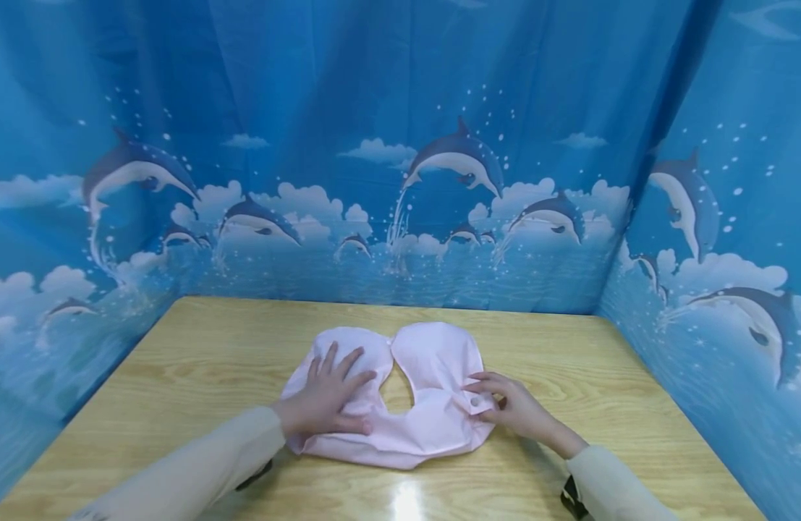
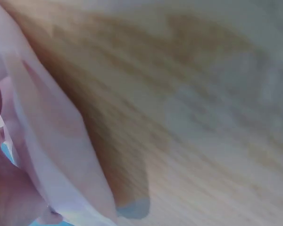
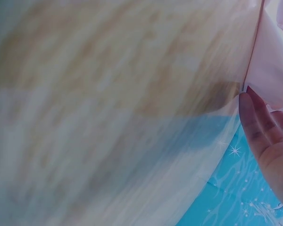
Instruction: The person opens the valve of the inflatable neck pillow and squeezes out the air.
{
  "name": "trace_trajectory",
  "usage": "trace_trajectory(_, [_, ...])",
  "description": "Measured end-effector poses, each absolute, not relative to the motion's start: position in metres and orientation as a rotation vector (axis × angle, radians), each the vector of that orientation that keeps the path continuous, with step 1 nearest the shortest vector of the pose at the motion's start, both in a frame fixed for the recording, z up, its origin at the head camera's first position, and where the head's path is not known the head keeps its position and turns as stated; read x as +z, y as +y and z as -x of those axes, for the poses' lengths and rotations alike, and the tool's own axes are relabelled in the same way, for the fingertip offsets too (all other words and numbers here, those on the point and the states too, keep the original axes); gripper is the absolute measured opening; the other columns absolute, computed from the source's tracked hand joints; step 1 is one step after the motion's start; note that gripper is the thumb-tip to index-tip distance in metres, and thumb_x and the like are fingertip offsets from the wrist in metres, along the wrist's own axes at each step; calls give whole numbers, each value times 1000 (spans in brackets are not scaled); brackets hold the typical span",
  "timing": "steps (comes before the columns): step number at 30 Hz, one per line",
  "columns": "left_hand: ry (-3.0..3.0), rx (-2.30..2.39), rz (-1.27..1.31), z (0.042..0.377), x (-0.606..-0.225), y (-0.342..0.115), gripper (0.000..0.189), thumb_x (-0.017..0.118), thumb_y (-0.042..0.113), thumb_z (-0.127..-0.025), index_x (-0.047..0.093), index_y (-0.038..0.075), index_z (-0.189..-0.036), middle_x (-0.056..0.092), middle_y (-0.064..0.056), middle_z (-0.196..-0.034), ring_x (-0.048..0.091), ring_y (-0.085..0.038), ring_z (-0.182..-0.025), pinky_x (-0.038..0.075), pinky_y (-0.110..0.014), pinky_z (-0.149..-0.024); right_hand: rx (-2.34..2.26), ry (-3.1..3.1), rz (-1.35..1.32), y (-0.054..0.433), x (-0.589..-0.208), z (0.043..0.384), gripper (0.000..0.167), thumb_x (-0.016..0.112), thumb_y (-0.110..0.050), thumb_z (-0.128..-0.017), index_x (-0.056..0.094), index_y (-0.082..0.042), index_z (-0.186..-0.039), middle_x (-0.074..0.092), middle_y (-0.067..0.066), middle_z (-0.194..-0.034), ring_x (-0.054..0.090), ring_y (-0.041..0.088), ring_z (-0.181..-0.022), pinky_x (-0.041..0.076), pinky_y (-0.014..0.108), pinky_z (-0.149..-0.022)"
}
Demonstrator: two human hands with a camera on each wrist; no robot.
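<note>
A pale pink U-shaped neck pillow (image 1: pixel 433 427) lies on the wooden table, soft and wrinkled, with its two rounded ends meeting at the far side. My left hand (image 1: pixel 331 394) rests spread on the pillow's left part. On the right edge my right hand (image 1: pixel 514 409) pinches the pillow beside a small pale tab (image 1: pixel 476 402) with a round button-like spot. The left wrist view catches the pillow's folded edge (image 2: pixel 61 127) near part of the hand. In the right wrist view, the fingertips of the right hand (image 3: pixel 269 132) meet the pink edge.
Light wood-grain table (image 1: pixel 205 362) spreads around the pillow. Blue curtains (image 1: pixel 348 87) printed with dolphins and clouds hang along the back and both sides of the table.
</note>
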State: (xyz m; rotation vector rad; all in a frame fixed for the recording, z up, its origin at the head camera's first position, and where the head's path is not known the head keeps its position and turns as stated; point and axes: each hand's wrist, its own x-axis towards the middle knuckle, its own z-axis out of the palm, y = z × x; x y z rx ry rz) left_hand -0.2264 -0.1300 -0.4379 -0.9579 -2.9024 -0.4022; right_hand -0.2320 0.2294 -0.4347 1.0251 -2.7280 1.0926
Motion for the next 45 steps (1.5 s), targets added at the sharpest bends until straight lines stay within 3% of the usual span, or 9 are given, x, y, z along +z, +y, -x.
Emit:
trace_trajectory(7, [-2977,-353,1096,210,-431,-128,90,50,76,-70,33,25,-142,8,-14,-153,-7,-53,-133,1,-74,-99,1086,-2732,-1027,230,-436,233,42,73,-22,-75,63,-6,-113,55,20,-123,52,38,-109,50,20,-66])
trace_trajectory(15, [-2982,-321,1227,200,-430,-130,93,55,77,-64,33,29,-141,2,-12,-154,-14,-49,-134,-5,-70,-102,1091,-2771,-987,231,-436,235,42,73,-23,-75,64,-9,-114,56,16,-124,53,30,-110,49,19,-65])
trace_trajectory(27, [-2885,-275,1164,204,-450,-130,66,44,67,-82,36,35,-139,9,-9,-154,-11,-47,-136,-1,-73,-99,1108,-2762,-974,232,-434,234,43,74,-23,-74,64,-7,-113,56,18,-124,52,36,-109,51,20,-66])
trace_trajectory(34, [-2690,-210,1099,209,-457,-129,49,48,58,-85,48,37,-129,31,-9,-146,10,-53,-133,20,-76,-91,1134,-2775,-953,232,-435,234,43,74,-24,-74,64,-8,-112,55,17,-124,52,32,-110,51,20,-67])
trace_trajectory(38, [-2613,-164,1062,217,-457,-129,48,51,57,-83,49,38,-127,38,-8,-141,21,-52,-129,32,-72,-86,1141,-2798,-936,231,-434,233,43,73,-27,-75,64,-9,-113,55,16,-125,53,29,-109,51,20,-66])
trace_trajectory(45, [-2685,-216,941,231,-448,-129,79,57,65,-74,32,32,-142,28,-17,-145,31,-42,-126,40,-64,-83,1143,-2776,-954,229,-435,233,42,73,-27,-76,64,-9,-113,56,17,-123,54,29,-108,51,20,-66])
